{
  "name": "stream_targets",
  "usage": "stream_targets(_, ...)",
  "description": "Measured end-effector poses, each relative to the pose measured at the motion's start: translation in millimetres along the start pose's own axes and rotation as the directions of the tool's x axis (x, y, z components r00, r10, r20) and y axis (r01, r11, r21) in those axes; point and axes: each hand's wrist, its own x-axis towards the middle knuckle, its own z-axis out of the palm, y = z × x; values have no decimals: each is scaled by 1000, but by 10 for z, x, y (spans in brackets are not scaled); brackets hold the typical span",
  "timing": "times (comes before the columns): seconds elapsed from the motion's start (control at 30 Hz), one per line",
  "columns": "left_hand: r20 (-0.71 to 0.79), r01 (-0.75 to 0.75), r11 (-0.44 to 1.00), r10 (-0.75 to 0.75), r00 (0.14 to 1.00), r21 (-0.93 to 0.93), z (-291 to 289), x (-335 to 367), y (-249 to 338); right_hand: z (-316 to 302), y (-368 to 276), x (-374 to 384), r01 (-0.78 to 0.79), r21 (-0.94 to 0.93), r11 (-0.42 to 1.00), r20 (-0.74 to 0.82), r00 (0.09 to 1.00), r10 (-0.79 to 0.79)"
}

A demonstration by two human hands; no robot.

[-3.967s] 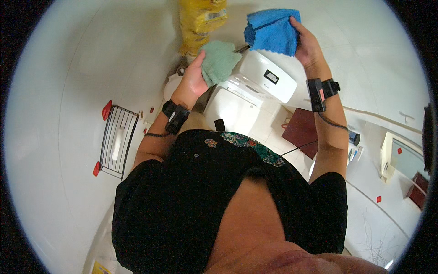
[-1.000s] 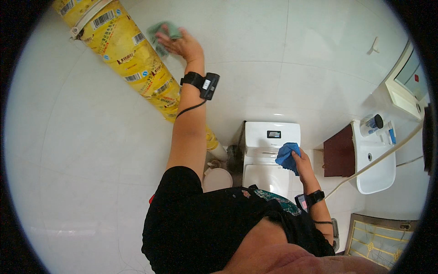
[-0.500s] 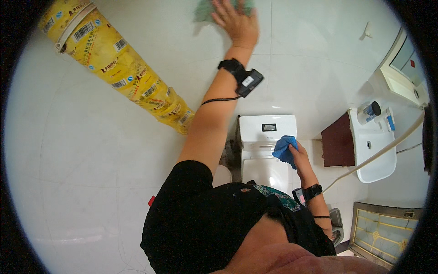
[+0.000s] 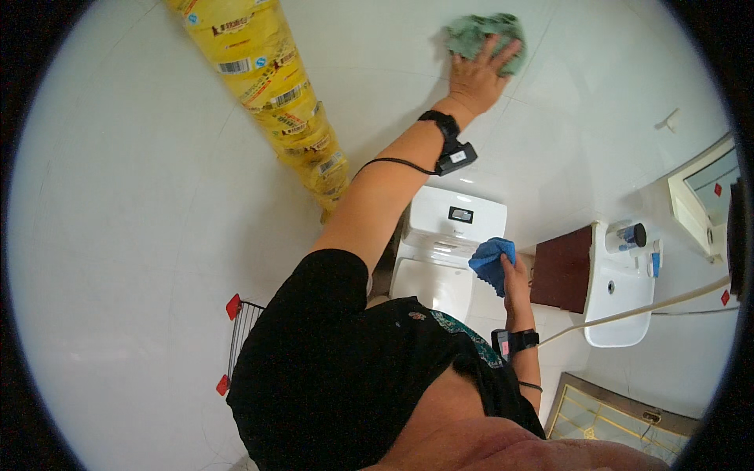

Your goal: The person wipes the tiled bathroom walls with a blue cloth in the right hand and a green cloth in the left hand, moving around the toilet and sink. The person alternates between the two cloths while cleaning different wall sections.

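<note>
My left arm reaches up and away to the white tiled wall (image 4: 377,47). There my left hand (image 4: 477,85) lies on a crumpled green cloth (image 4: 471,33), pressing it to the tiles with the fingers spread apart. Lower down, my right hand (image 4: 514,284) has its fingers closed round one side of a bunched blue cloth (image 4: 491,265). The blue cloth hangs in front of the white toilet, near the right edge of its tank (image 4: 428,206). Both wrists wear black straps with small boxes.
A pipe wrapped in yellow printed film (image 4: 290,102) slants down on the left. To the right are a white washbasin (image 4: 628,326) over a brown cabinet (image 4: 561,271), a black-lidded jar (image 4: 627,238), a cream hose (image 4: 652,302) and a wall hook (image 4: 671,121). A red-cornered wire rack (image 4: 245,330) shows left.
My left hand and the green cloth have moved right across the wall and come further into view. The view has shifted, revealing the wire rack. My right hand still grips the blue cloth.
</note>
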Motion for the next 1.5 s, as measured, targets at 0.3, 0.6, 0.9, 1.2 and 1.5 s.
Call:
stream_targets(0.3, -347, 306, 933, -227, 910, 192, -733, -230, -1280, 125, 15, 2, -11, -1, 1000, 59, 998, 11)
stream_targets(0.6, -454, 664, 640, -759, 467, -387, -586, -637, -1635, 101, 87, 44, -14, -100, 995, 1, 1000, 14)
stream_targets(0.9, -321, 433, 880, -474, 820, -192, 205, -640, -768, -13, 151, 49, -41, 23, 999, -49, 998, 43)
stream_targets(1.2, 131, 40, 991, -23, 991, -131, 664, -796, 228, -75, 137, 56, -92, -31, 995, -99, 991, 88)
stream_targets(1.5, 112, 149, 989, -147, 983, -5, 350, -979, -469, -151, 266, 142, -37, -66, 997, -115, 993, 29)
